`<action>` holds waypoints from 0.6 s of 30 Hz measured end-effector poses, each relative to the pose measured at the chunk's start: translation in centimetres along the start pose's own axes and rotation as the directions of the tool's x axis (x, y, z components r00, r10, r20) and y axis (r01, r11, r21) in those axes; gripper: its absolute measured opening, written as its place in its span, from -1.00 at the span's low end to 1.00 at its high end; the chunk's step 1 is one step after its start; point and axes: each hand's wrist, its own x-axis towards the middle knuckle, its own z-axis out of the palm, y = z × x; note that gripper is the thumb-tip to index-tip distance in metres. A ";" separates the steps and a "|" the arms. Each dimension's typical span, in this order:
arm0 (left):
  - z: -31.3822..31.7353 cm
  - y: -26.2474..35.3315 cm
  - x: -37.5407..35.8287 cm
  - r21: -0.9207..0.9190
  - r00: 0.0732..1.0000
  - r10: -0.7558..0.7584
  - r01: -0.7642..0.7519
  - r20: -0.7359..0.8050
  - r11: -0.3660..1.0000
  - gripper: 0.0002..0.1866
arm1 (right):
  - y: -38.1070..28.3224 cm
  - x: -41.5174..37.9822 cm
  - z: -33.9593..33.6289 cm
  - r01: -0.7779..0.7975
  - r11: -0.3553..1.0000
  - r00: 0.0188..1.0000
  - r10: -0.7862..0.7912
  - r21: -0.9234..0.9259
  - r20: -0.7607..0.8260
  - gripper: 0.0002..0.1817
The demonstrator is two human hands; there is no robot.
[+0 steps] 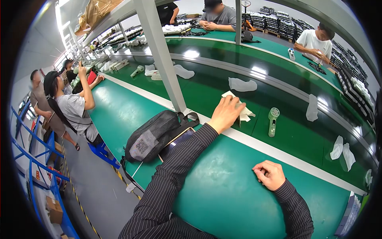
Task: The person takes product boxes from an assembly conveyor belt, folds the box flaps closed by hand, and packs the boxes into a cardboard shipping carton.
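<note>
My left hand (226, 114) reaches over the conveyor's near edge, its fingers closed on a white paper box (246, 113) with open flaps. Most of the box's upper part is hidden under the fingers. To the right of it, a pale green handheld fan (273, 121) lies on the green conveyor belt (292, 137). My right hand (270, 175) rests on the green tabletop (223, 179) with fingers curled in, and no object shows in it.
A black mesh bag (153, 135) and a phone (179, 139) lie by my left forearm. A grey post (161, 55) rises beside the belt. White plastic bags (242, 84) lie along the belt. Co-workers (75, 99) sit at the left and across the line.
</note>
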 end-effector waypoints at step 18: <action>-6.9 5.9 0.3 -0.718 0.864 0.084 0.354 0.496 0.599 0.20 | 2.3 -0.7 1.2 -0.026 0.947 0.957 0.116 0.320 -0.267 -0.42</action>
